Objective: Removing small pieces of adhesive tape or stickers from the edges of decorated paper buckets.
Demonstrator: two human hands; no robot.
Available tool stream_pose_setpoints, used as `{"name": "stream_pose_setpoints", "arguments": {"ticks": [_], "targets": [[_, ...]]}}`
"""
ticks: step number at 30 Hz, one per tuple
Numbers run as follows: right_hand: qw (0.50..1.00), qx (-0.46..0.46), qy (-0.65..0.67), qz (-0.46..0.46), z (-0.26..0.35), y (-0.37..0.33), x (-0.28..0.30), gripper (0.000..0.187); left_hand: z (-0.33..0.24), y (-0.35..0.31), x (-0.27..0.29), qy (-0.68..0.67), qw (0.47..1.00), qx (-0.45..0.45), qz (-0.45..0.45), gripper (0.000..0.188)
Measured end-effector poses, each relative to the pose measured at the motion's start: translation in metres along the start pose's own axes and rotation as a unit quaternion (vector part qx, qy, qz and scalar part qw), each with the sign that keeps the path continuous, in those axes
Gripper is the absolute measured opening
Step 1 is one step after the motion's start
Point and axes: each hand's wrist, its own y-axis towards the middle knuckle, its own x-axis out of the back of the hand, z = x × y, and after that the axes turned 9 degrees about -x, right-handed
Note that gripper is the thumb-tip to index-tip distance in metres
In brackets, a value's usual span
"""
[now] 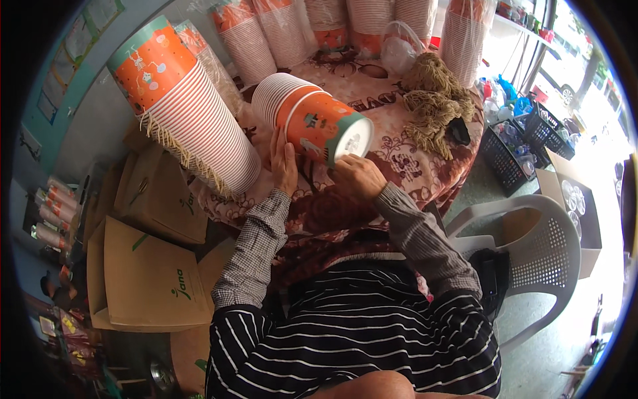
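A short stack of paper buckets (312, 120) lies tilted on its side on the table. The outermost bucket is orange and green with printed figures, and its round white base (354, 139) faces right toward me. My left hand (284, 163) rests along the stack's near left side, fingers stretched out against it. At the lower rim of the white base is my right hand (359, 176), its fingers curled and pressed together. What those fingers hold, if anything, is hidden. Left of my hands a tall nested stack of matching buckets (199, 120) leans, with tan fringe-like strands (179, 156) along its side.
A patterned red cloth (392, 159) covers the round table. Plastic-wrapped bucket stacks (372, 26) line its back edge. Bundled tan strands (435, 100) lie at the right. Cardboard boxes (156, 279) stand left, a grey plastic chair (551, 233) right, black crates (505, 156) beyond.
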Motion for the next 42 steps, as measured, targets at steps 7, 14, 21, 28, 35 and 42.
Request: {"name": "stream_pose_setpoints", "arguments": {"ticks": [7, 14, 21, 28, 35, 42], "targets": [[0.998, 0.056, -0.004, 0.0, -0.018, 0.061, -0.041, 0.012, 0.016, 0.0, -0.005, -0.103, 0.982, 0.136, -0.077, 0.063], [0.996, 0.09, -0.026, 0.011, -0.024, 0.029, -0.036, 0.017, 0.02, 0.012, 0.002, -0.099, 0.982, 0.091, -0.129, 0.065], [0.996, 0.008, 0.048, -0.077, -0.033, 0.008, -0.024, 0.014, 0.004, 0.015, -0.025, 0.07, 0.995, 0.065, -0.026, 0.069], [0.885, -0.309, 0.277, -0.21, -0.058, 0.014, 0.014, 0.021, 0.013, 0.015, -0.023, -0.076, 0.993, 0.086, -0.002, 0.064], [0.586, -0.338, 0.621, -0.396, -0.095, 0.031, 0.055, 0.006, 0.038, -0.004, -0.033, -0.049, 0.989, 0.102, 0.094, 0.057], [0.328, -0.31, 0.793, -0.409, -0.085, 0.01, 0.059, 0.011, 0.052, -0.012, -0.041, -0.052, 0.988, 0.111, 0.097, 0.049]]}}
